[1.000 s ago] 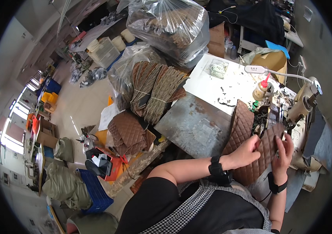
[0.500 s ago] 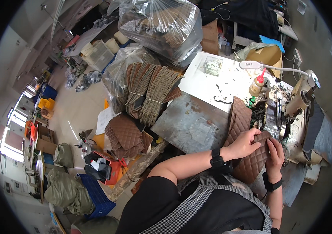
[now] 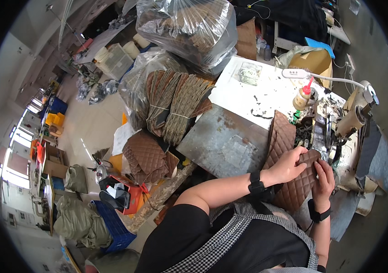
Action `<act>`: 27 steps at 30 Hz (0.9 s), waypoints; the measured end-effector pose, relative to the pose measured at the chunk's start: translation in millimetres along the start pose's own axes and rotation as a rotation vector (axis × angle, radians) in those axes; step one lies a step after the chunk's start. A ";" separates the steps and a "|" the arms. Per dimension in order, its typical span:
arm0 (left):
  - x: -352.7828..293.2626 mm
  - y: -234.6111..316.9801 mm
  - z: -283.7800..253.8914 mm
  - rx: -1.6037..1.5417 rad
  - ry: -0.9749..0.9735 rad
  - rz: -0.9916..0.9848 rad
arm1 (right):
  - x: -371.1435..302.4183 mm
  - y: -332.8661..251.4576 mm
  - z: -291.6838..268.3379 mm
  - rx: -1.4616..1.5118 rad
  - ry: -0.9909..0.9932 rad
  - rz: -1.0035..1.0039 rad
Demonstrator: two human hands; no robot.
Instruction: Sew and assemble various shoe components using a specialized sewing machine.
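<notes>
Quilted panel (image 3: 297, 193), edge between left fingers (image 3: 297, 155) and right fingers (image 3: 324, 172), near machine (image 3: 349, 123)

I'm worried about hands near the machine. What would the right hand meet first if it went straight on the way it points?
The right hand would probably meet the brown quilted piece, which it seems to be touching; the machine's metal parts appear to lie beyond, though depth is unclear.

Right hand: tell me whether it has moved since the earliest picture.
Yes: measured against the cream machine, the right hand has shifted left and slightly down in the view.
</notes>
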State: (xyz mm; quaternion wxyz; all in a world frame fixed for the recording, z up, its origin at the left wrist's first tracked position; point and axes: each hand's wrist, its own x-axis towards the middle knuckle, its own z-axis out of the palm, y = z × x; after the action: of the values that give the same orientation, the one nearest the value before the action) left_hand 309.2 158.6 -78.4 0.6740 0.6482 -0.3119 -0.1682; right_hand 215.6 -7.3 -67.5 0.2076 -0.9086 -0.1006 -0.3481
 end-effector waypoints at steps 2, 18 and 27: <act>4.1 9.8 -0.3 0.086 -0.046 -0.042 | -4.1 1.7 -0.8 -0.030 0.002 0.018; 12.3 6.2 -8.0 -0.115 -0.119 -0.283 | -3.9 9.9 8.8 0.046 0.053 0.010; 32.2 -0.9 9.2 -0.094 -0.188 -0.304 | -4.5 23.7 3.2 0.018 0.130 0.126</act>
State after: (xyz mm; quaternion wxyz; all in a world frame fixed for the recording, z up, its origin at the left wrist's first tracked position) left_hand 327.6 131.1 -73.1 0.6382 0.6370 -0.2638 -0.3425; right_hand 222.0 -27.2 -80.0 0.2436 -0.8868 -0.0326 -0.3914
